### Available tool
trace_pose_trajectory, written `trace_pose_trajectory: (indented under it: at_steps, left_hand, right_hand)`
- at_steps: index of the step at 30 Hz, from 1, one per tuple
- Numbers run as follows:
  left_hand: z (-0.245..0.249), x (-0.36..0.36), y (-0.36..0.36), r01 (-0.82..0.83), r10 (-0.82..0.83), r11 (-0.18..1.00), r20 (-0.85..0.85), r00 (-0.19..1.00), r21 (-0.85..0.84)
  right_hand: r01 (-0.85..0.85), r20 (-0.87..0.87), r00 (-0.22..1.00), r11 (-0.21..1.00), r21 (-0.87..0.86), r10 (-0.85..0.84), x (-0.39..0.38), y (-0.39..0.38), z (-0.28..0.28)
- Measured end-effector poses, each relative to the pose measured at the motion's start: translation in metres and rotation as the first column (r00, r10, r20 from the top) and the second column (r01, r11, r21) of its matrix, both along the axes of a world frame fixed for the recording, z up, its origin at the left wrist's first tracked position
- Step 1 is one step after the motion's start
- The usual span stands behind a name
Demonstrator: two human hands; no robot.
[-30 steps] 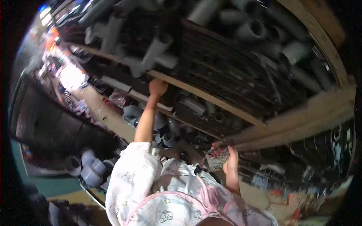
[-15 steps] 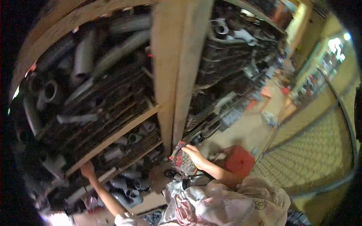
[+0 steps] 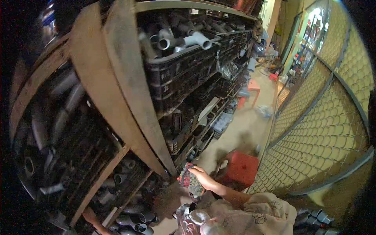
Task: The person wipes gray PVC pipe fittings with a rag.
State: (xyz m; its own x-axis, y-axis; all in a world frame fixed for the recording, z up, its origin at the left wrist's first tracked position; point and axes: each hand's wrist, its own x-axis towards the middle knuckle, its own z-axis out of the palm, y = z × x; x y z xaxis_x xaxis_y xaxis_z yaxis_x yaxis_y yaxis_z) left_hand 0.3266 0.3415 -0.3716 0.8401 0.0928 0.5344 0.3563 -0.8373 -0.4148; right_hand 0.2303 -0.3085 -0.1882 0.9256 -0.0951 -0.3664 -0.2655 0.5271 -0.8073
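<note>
R hand (image 3: 204, 177) is closed round a red-and-dark checkered cloth (image 3: 188, 181), pressing it vs the foot of the slanted wooden post (image 3: 129, 90), prob. to brace while leaning in. L hand (image 3: 89, 216) sits low at the shelf board (image 3: 100, 184), near grey pipe fittings (image 3: 133, 221), likely for support. It's cut off at the frame edge, so can't tell if it's gripping. Cloth is blurry, could be a glove. Red stool (image 3: 243, 168) stands just behind, by the mesh fence (image 3: 325, 117)
</note>
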Motion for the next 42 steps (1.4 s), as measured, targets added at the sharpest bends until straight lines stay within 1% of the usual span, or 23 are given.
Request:
trace_pose_trajectory:
  at_steps: [1,2,4,6,8,9,10,13,15,18,19,21,23,26,27,29,33,35,36,37,39,40,42]
  left_hand:
    - [0.004,-0.012,0.000,0.172,-0.183,0.980,0.110,0.977,0.103]
    - [0.006,-0.019,-0.006,0.030,-0.027,0.999,0.077,0.997,-0.036]
    - [0.014,-0.023,-0.028,-0.095,0.110,0.972,0.063,0.992,-0.214]
    - [0.062,-0.044,-0.101,-0.042,0.090,0.952,0.144,0.986,-0.304]
    - [0.104,-0.055,-0.181,0.061,0.054,0.913,0.268,0.962,-0.403]
    - [0.111,-0.046,-0.233,0.165,-0.008,0.871,0.321,0.947,-0.463]
    - [0.117,-0.038,-0.289,0.275,-0.076,0.807,0.370,0.926,-0.522]
    - [0.116,0.001,-0.479,0.512,-0.292,0.452,0.421,0.859,-0.731]
    - [0.106,0.020,-0.588,0.489,-0.414,0.184,0.384,0.825,-0.853]
    - [0.078,0.030,-0.676,0.265,-0.535,-0.052,0.252,0.807,-0.963]
    - [0.068,0.032,-0.684,0.195,-0.540,-0.098,0.217,0.814,-0.976]
    - [0.042,0.040,-0.682,0.066,-0.519,-0.193,0.158,0.840,-0.979]
    - [0.019,0.046,-0.666,-0.016,-0.474,-0.291,0.129,0.871,-0.957]
    - [-0.013,0.055,-0.634,-0.082,-0.422,-0.416,0.112,0.900,-0.906]
    - [-0.020,0.059,-0.619,-0.091,-0.411,-0.437,0.109,0.905,-0.895]
    - [-0.030,0.064,-0.599,-0.102,-0.386,-0.487,0.109,0.916,-0.867]
    - [-0.039,0.068,-0.586,-0.076,-0.328,-0.568,0.140,0.934,-0.820]
    - [-0.039,0.073,-0.588,-0.052,-0.312,-0.573,0.159,0.937,-0.818]
    - [-0.041,0.069,-0.594,-0.060,-0.285,-0.566,0.127,0.950,-0.822]
    - [-0.042,0.066,-0.603,-0.032,-0.256,-0.615,0.161,0.953,-0.788]
    - [-0.005,0.045,-0.627,0.034,-0.169,-0.704,0.214,0.962,-0.709]
    - [0.006,0.040,-0.632,0.003,-0.207,-0.699,0.205,0.957,-0.715]
    - [0.020,0.037,-0.639,0.115,-0.205,-0.684,0.341,0.918,-0.721]
  right_hand:
    - [0.018,-0.010,1.000,0.999,-0.031,-0.018,0.007,-0.013,-0.005]
    - [0.036,-0.036,0.999,0.996,-0.084,-0.039,0.010,-0.018,-0.002]
    - [0.043,-0.125,0.990,0.982,-0.182,-0.067,0.018,-0.033,-0.006]
    - [0.097,-0.193,0.970,0.963,-0.250,-0.147,0.027,-0.047,0.007]
    - [0.016,-0.207,0.978,0.993,-0.120,-0.041,0.044,-0.073,0.006]
    - [-0.002,-0.182,0.983,0.982,-0.191,-0.033,0.051,-0.086,-0.027]
    - [-0.001,-0.094,0.995,0.986,-0.164,-0.015,0.059,-0.101,-0.052]
    - [-0.023,-0.222,0.975,0.979,-0.204,-0.023,0.081,-0.153,-0.038]
    - [0.018,-0.146,0.988,0.985,-0.173,-0.044,0.103,-0.185,-0.051]
    - [0.091,-0.090,0.990,0.984,-0.155,-0.106,0.130,-0.226,-0.020]
    - [0.131,-0.059,0.989,0.984,-0.120,-0.138,0.139,-0.234,-0.013]
    - [0.084,-0.047,0.993,0.938,-0.336,-0.106,0.154,-0.249,0.003]
    - [0.018,0.077,0.997,0.913,-0.408,0.014,0.160,-0.247,0.011]
    - [0.062,-0.051,0.995,0.942,-0.330,-0.084,0.130,-0.225,0.061]
    - [0.179,0.008,0.983,0.952,-0.247,-0.183,0.138,-0.211,0.029]
    - [0.221,0.057,0.975,0.966,-0.132,-0.215,0.137,-0.199,0.019]
    - [0.254,0.026,0.965,0.905,-0.341,-0.262,0.133,-0.195,0.047]
    - [0.088,0.024,0.996,0.952,-0.294,-0.085,0.122,-0.212,0.074]
    - [0.114,0.023,0.994,0.957,-0.267,-0.112,0.123,-0.214,0.066]
    - [0.168,0.040,0.986,0.956,-0.242,-0.163,0.125,-0.216,0.059]
    - [0.247,0.062,0.969,0.950,-0.189,-0.239,0.132,-0.218,0.039]
    - [0.189,0.102,0.980,0.963,-0.194,-0.172,0.134,-0.225,0.031]
    - [0.259,0.126,0.962,0.955,-0.143,-0.242,0.140,-0.225,0.014]
